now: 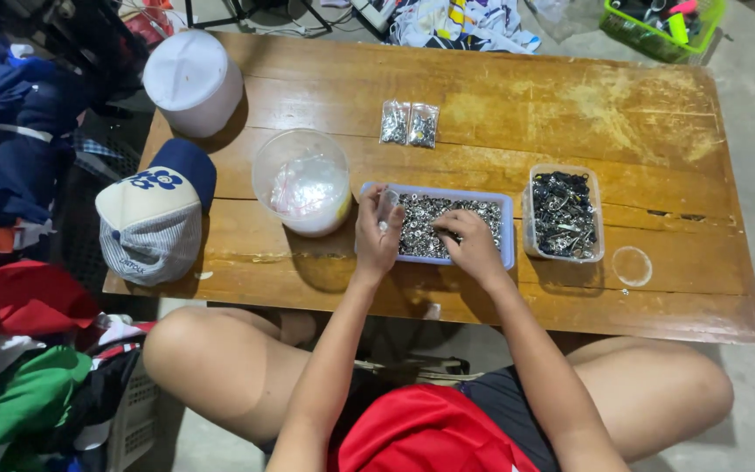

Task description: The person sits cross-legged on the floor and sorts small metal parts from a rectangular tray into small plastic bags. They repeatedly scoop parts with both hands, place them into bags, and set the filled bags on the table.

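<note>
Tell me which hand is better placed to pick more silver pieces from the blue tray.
Right. The right hand already rests fingers-down on the silver pieces in the blue tray. The left hand is busy holding a small clear bag upright over the tray's left end.

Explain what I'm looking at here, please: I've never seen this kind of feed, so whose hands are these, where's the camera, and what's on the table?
There is no machine: a seated person works with two bare hands, filmed from a camera on their head looking down. The left hand holds a small clear bag in its grip. The right hand reaches into a pale blue tray of small silvery metal parts. On the wooden table also lie a clear tub of dark metal parts, two filled little bags, a round clear container, a white lidded tub, a cap and a clear lid.
</note>
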